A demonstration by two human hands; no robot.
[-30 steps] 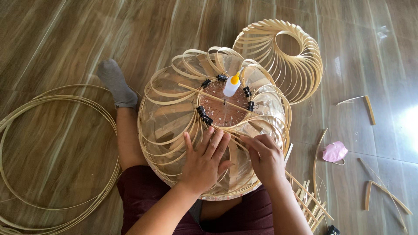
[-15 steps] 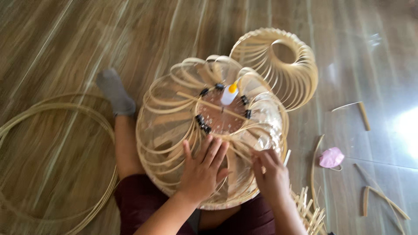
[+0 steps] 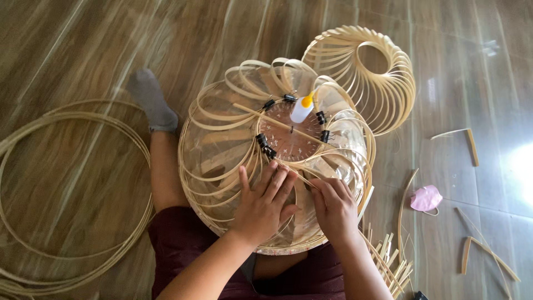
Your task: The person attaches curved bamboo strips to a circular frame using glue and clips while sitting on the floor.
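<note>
I see both hands, left hand [image 3: 262, 206] and right hand [image 3: 333, 208], hemmed in by curved strips of the bamboo lampshade frame [image 3: 222, 144]. Black clips [image 3: 265, 145] and a glue bottle [image 3: 302, 108] crowd the central disc. Bare floor [image 3: 83, 50] lies open far left; loose strips [image 3: 388, 261] clutter my right.

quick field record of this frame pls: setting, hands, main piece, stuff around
setting: wood-look floor, person seated, piece on lap
left hand: flat on the bamboo frame, fingers spread
right hand: pinching a strip at the frame's near side
frame top: ring with black clips, a thin stick across it, glue bottle standing on it
behind: second frame, on its side
left: bamboo hoops
right: pink mask, loose strips
</note>
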